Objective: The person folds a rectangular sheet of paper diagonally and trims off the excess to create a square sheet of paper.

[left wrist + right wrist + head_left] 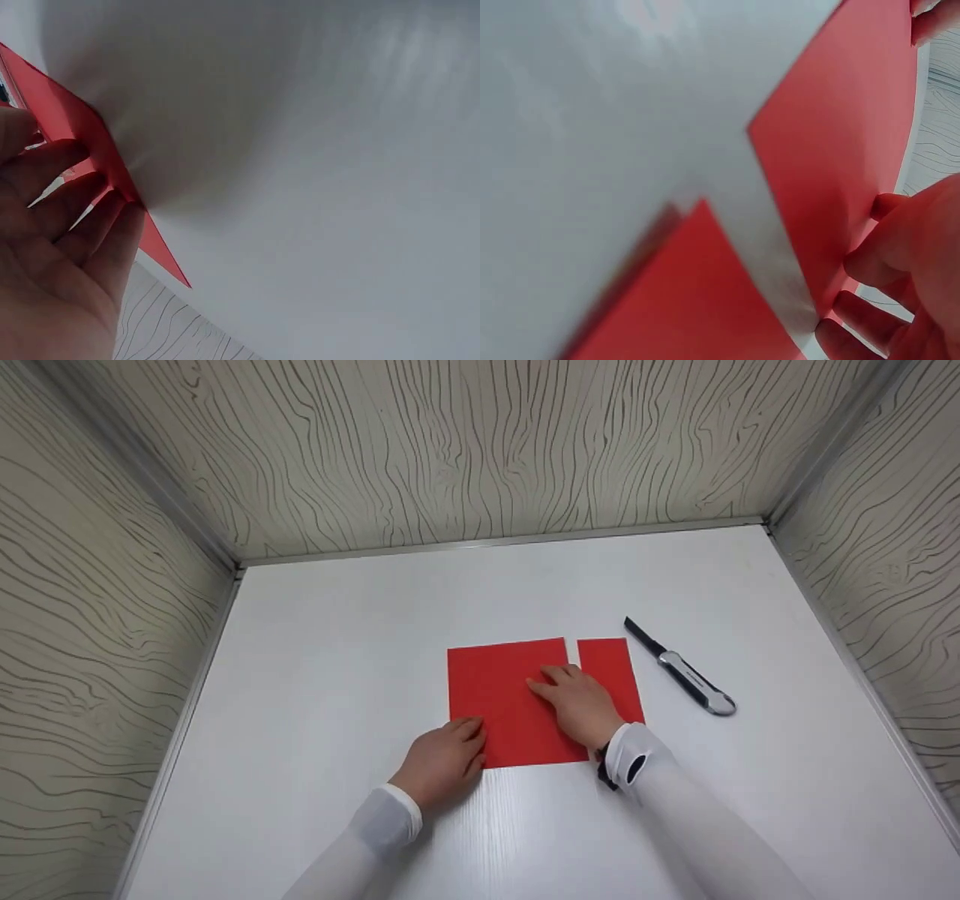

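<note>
A red sheet of paper, nearly square, lies flat on the white table. My left hand rests at its lower left corner, and in the left wrist view its extended fingers touch the sheet along the edge. Across the sheet's right side lies my right hand, fingertips spread on the paper; the right wrist view shows these fingers pressing on it. A narrow red paper strip lies just right of the sheet, a thin gap between them, partly hidden by the right hand and wrist.
A utility knife with a grey and black handle lies right of the strip, its dark blade out and pointing to the upper left. Wood-patterned panels stand along the back and both sides of the white table.
</note>
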`<state>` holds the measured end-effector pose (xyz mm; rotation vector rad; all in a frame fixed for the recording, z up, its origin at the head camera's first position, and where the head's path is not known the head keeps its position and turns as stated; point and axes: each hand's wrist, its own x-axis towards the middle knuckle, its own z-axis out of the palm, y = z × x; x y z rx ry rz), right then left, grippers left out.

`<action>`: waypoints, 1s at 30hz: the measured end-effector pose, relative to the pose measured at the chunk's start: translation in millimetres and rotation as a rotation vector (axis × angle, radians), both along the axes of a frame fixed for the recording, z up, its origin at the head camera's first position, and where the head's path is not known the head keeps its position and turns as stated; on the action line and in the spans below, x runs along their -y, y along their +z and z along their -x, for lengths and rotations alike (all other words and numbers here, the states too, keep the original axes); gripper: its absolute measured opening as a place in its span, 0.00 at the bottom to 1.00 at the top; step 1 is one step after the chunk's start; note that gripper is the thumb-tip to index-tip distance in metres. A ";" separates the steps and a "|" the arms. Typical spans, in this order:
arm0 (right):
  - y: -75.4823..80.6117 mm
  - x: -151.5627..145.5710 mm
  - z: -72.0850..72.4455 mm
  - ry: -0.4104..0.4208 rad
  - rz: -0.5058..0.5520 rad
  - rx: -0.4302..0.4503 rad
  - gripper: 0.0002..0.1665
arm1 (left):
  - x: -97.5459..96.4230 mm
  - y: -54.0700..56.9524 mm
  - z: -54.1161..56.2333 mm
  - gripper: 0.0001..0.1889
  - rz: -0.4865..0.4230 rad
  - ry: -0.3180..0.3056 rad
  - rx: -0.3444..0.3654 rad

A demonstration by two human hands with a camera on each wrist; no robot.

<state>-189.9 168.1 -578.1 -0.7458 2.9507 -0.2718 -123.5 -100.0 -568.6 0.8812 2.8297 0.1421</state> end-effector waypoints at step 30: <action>7.5 47.2 -52.6 0.213 -0.065 0.098 0.38 | 1.7 -5.7 -1.7 0.28 0.002 0.013 -0.005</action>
